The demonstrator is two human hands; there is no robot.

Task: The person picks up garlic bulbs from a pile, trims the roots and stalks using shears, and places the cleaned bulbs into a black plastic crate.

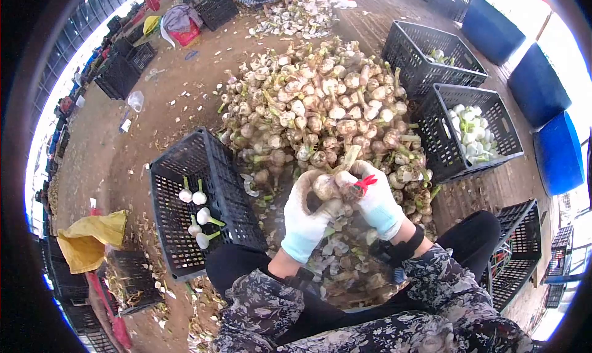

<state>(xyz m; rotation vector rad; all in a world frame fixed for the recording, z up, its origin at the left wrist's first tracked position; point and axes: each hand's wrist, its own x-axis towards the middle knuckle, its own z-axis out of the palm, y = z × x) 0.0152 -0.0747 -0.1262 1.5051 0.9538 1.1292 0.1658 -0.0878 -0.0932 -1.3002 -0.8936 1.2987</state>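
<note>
My left hand, in a white glove with a pale blue cuff, curls around a brownish garlic bulb. My right hand, gloved the same way, is closed against the garlic from the other side, its fingers bent. A bright red strip sticks out at its fingertips; what it is tied to cannot be made out. A cut pale green stalk points up between the hands. Just beyond them rises a large heap of unpeeled garlic. Loose papery skins lie below, between my knees.
At left, a black crate holds several clean white bulbs with stems. Another crate at right contains peeled white garlic, and one behind it a few bulbs. Blue barrels line the right side. A person sits at the far top.
</note>
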